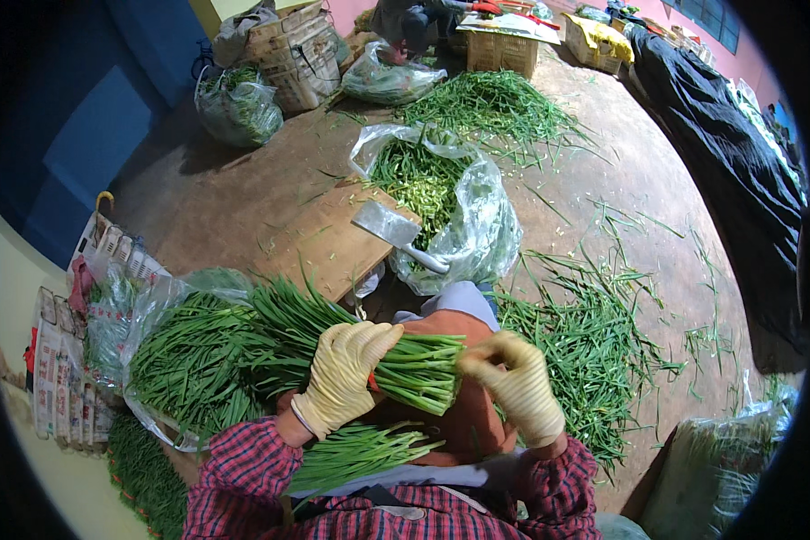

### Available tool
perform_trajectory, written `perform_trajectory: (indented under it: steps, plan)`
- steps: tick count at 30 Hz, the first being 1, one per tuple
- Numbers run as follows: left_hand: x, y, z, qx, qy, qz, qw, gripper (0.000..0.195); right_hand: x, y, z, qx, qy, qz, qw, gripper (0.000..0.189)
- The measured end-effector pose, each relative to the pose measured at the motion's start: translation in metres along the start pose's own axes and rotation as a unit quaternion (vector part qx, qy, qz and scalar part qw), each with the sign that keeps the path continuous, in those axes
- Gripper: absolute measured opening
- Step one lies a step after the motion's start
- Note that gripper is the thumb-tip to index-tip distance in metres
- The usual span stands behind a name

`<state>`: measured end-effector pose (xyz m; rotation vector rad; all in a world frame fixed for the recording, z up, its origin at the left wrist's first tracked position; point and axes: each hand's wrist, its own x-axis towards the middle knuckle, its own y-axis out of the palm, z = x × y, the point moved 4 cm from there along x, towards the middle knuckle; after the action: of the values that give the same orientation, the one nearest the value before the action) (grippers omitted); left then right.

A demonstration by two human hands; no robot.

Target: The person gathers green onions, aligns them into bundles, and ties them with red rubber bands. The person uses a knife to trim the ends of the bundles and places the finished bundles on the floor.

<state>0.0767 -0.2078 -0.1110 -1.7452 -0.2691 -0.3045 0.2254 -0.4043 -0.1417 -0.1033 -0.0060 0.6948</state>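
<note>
My left hand [347,374], in a cream rubber glove, grips a thick bunch of green garlic chives [418,368] above my lap. Its pale stem ends point right, its leaves left, and a bit of red band shows beside my fingers. My right hand [516,391], gloved the same way and slightly blurred, is at the stem ends with curled fingers; whether it pinches a stem cannot be made out. A smaller loose bundle of chives [358,452] rests across my lap below. More leaves fill an open plastic bag [199,358] at the left.
Ahead, a cleaver [388,225] lies over the corner of a wooden board [331,236], its handle reaching a clear bag [489,223] of trimmings. Loose leaves [580,358] cover the floor at right. Plastic crates [61,371] stand left. Another person [418,23] crouches near a box [503,54].
</note>
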Motion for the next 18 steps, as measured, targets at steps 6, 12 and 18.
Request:
perform_trajectory:
  steps: [6, 12, 18]
  plan:
    - [0.008, -0.027, 0.018, -0.086, -0.051, -0.031, 0.995, 0.092, 0.004, -0.045, -0.038, 0.165, 0.122, -0.118, 0.972, 0.021]
    - [0.008, -0.042, 0.026, -0.19, -0.077, -0.038, 0.978, 0.088, 0.013, 0.001, -0.001, 0.222, -0.073, -0.008, 0.972, 0.022]
    - [0.004, -0.044, 0.015, -0.125, -0.042, -0.019, 0.991, 0.09, 0.019, 0.016, 0.063, -0.055, -0.258, 0.035, 0.964, 0.034]
